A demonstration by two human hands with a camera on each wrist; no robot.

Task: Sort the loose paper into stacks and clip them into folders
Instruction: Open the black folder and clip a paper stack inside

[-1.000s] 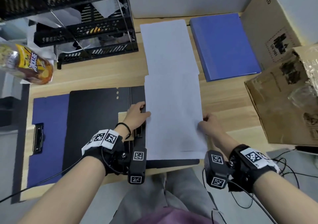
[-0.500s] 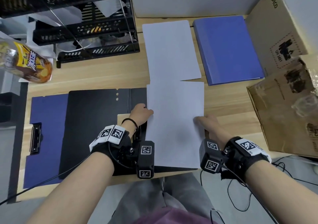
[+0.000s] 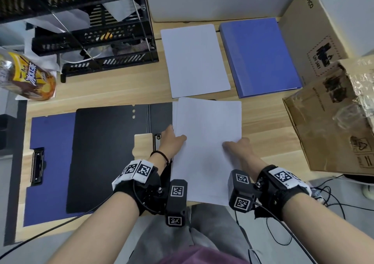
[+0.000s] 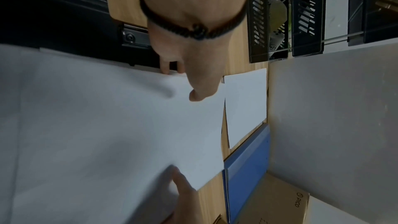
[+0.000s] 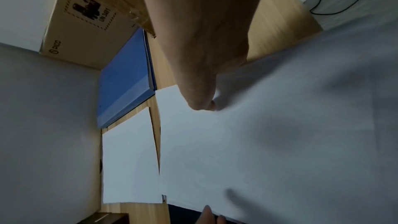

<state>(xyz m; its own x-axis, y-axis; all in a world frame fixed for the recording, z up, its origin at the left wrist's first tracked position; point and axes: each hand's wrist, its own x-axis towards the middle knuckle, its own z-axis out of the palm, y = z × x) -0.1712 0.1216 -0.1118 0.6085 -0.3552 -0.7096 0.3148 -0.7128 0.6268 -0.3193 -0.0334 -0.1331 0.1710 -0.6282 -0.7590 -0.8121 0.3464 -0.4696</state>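
We hold near paper stack by both side edges: left hand pinches left edge, right hand pinches right edge, stack lying over right half of open black folder near desk front; not yet clipped, we judge. Second paper stack lies far, loose. Closed blue folder right of it. Blue clipboard left. Cardboard box crowds right side, black tray rack far left
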